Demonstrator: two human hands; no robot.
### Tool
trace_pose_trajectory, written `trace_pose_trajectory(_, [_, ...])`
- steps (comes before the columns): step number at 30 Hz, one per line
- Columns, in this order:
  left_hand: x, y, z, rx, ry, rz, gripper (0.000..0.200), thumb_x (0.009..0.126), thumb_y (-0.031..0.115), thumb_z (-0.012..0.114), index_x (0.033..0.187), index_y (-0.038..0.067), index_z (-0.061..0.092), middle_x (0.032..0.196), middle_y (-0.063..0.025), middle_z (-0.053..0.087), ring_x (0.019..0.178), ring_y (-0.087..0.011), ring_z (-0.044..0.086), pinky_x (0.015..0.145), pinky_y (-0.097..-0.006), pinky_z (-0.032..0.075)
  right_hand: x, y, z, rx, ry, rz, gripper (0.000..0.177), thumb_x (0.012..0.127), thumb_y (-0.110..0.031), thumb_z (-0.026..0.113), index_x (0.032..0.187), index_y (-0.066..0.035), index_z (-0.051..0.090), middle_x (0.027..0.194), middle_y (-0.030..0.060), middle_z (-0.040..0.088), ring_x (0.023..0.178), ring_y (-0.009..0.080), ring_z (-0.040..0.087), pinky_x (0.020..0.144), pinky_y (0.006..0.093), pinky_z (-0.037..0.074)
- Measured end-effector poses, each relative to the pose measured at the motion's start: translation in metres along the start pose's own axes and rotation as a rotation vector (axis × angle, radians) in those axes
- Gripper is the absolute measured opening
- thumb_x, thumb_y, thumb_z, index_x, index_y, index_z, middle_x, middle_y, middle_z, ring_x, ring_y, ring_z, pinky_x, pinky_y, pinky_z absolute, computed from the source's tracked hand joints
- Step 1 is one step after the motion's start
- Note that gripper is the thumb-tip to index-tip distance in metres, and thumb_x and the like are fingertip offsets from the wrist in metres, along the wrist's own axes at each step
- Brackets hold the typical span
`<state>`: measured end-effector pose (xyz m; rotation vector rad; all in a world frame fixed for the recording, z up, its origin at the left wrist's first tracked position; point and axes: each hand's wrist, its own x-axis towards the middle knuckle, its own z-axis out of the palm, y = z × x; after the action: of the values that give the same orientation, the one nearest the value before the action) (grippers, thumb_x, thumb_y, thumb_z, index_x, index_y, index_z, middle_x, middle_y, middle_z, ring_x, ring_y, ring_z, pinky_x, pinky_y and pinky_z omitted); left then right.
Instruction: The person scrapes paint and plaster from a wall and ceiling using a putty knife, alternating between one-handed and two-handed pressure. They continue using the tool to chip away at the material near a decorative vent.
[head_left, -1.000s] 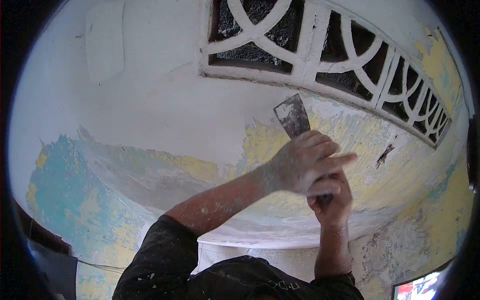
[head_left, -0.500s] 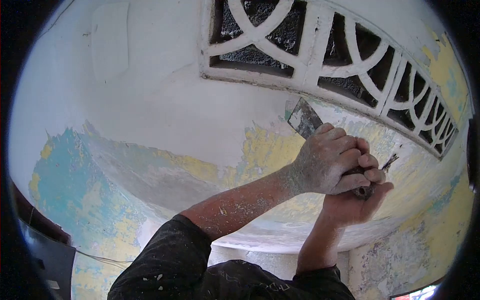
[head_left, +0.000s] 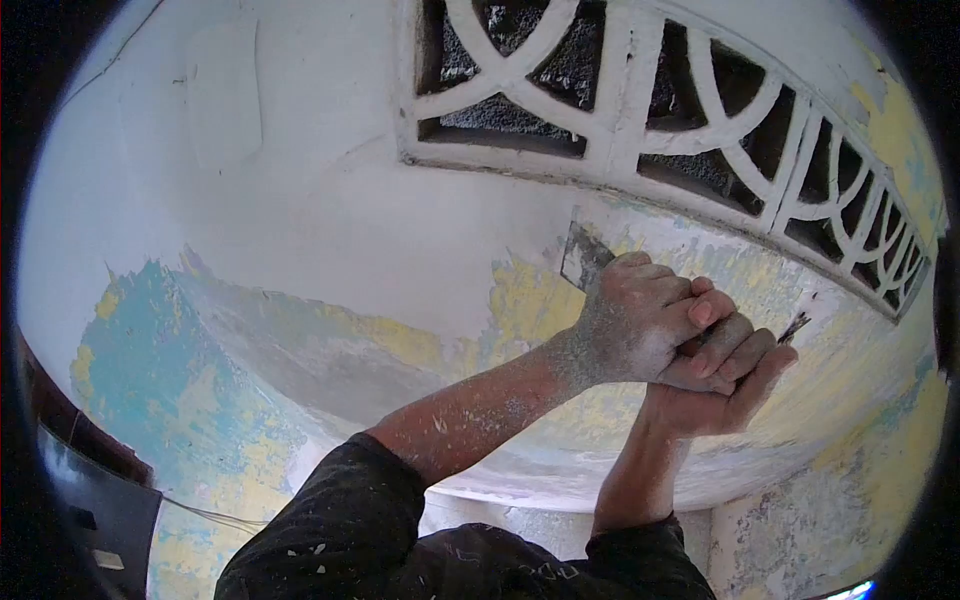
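Note:
A scraper with a flat, worn metal blade [head_left: 583, 257] lies against the wall just below the vent blocks. My left hand [head_left: 645, 322], coated in pale dust, is closed in a fist around its handle. Curled around the handle end and against the left fingers is my right hand [head_left: 728, 375], also closed. Between the two hands the handle is mostly hidden. Around the blade the wall [head_left: 530, 305] shows patchy yellow, pale blue and white paint with ragged edges.
White vent blocks [head_left: 622, 90] with curved bars run along the top right. Smooth white wall [head_left: 300, 190] spreads to the left, above a turquoise patch [head_left: 140, 330]. A dark panel [head_left: 105, 510] and thin wires [head_left: 215, 515] are at lower left. A dark hole [head_left: 795, 327] marks the wall at right.
The scraper blade has moved left and slightly down along the wall, with both hands following. My right fingers have shifted, and the handle end seen before is now covered. The view has tilted slightly.

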<state>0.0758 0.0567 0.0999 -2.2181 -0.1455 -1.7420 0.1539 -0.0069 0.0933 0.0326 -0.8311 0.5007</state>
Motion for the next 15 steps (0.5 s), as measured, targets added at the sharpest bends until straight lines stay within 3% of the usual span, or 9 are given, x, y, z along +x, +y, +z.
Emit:
trace_pose_trajectory(1, [0.002,-0.001,0.003,0.004,0.004,0.007,0.047,0.07,0.062,0.072,0.082,0.017,0.065,0.067,0.0016,0.059,0.056,-0.0163,0.06,0.051,-0.0351,0.041,0.005,0.005,-0.004,0.119,-0.26,-0.003,0.053,0.103,-0.044,0.02,0.063,-0.016,0.038,0.048,0.0025,0.039,0.081,0.0261,0.061,0.105,0.0498,0.039])
trace_pose_trajectory(3, [0.006,0.008,0.005,-0.01,0.04,-0.012,0.048,0.068,0.062,0.074,0.081,0.017,0.064,0.068,0.0007,0.059,0.056,-0.017,0.059,0.051,-0.0352,0.04,0.004,-0.008,0.006,0.075,-0.239,-0.007,0.053,0.104,-0.043,0.018,0.063,-0.015,0.038,0.048,0.0033,0.039,0.081,0.0258,0.061,0.105,0.0496,0.039])
trace_pose_trajectory(5, [0.019,0.024,0.009,-0.003,0.031,0.05,0.051,0.07,0.064,0.072,0.078,0.015,0.063,0.062,-0.0002,0.057,0.055,-0.0184,0.059,0.051,-0.0355,0.041,0.003,-0.027,0.022,-0.049,0.326,0.02,0.054,0.104,-0.042,0.017,0.063,-0.015,0.037,0.049,0.0035,0.038,0.079,0.025,0.06,0.104,0.0498,0.039])
trace_pose_trajectory(6, [0.023,0.028,0.011,0.01,0.03,0.105,0.054,0.072,0.066,0.069,0.075,0.013,0.061,0.056,-0.001,0.054,0.054,-0.0198,0.06,0.052,-0.0358,0.041,0.008,-0.025,-0.025,0.215,-0.2,-0.093,0.048,0.106,-0.039,0.02,0.07,-0.013,0.041,0.055,0.0059,0.047,0.08,0.0285,0.059,0.098,0.0543,0.039])
trace_pose_trajectory(7, [0.021,0.02,0.007,0.011,0.027,0.111,0.054,0.072,0.066,0.069,0.075,0.013,0.061,0.056,-0.001,0.054,0.054,-0.0198,0.06,0.052,-0.0358,0.041,0.006,-0.01,-0.034,0.219,-0.199,-0.097,0.048,0.106,-0.039,0.02,0.07,-0.013,0.041,0.055,0.0059,0.047,0.08,0.0285,0.059,0.098,0.0543,0.039])
trace_pose_trajectory(9, [0.007,0.0,0.0,0.102,-0.051,0.018,0.049,0.073,0.062,0.07,0.075,0.014,0.061,0.056,0.0001,0.054,0.053,-0.0191,0.059,0.051,-0.0358,0.041,0.007,0.01,-0.03,-0.175,-0.233,-0.146,0.048,0.106,-0.037,0.019,0.07,-0.013,0.04,0.054,0.0055,0.045,0.078,0.0276,0.058,0.097,0.0546,0.04])
trace_pose_trajectory(10, [-0.001,-0.004,0.01,0.042,0.041,0.02,0.044,0.075,0.059,0.07,0.076,0.015,0.062,0.055,0.0007,0.053,0.053,-0.0197,0.058,0.051,-0.0369,0.041,0.013,0.016,-0.016,0.162,-0.302,-0.072,0.047,0.106,-0.035,0.021,0.07,-0.012,0.04,0.054,0.0052,0.044,0.076,0.0269,0.058,0.095,0.0547,0.041])
trace_pose_trajectory(14, [0.01,0.01,0.017,0.021,0.07,0.014,0.042,0.076,0.057,0.07,0.078,0.015,0.062,0.056,0.001,0.053,0.053,-0.019,0.058,0.052,-0.0377,0.042,0.01,-0.004,-0.016,0.117,-0.243,-0.078,0.047,0.106,-0.035,0.022,0.071,-0.011,0.042,0.055,0.0052,0.046,0.075,0.0273,0.058,0.092,0.0544,0.043])
trace_pose_trajectory(15, [0.017,0.018,0.021,0.023,0.06,0.081,0.044,0.074,0.058,0.071,0.08,0.016,0.061,0.057,0.0013,0.054,0.053,-0.0182,0.059,0.052,-0.0369,0.042,0.008,-0.021,-0.019,0.055,-0.083,-0.097,0.047,0.106,-0.036,0.022,0.071,-0.012,0.042,0.055,0.0054,0.047,0.075,0.0277,0.059,0.092,0.054,0.043])
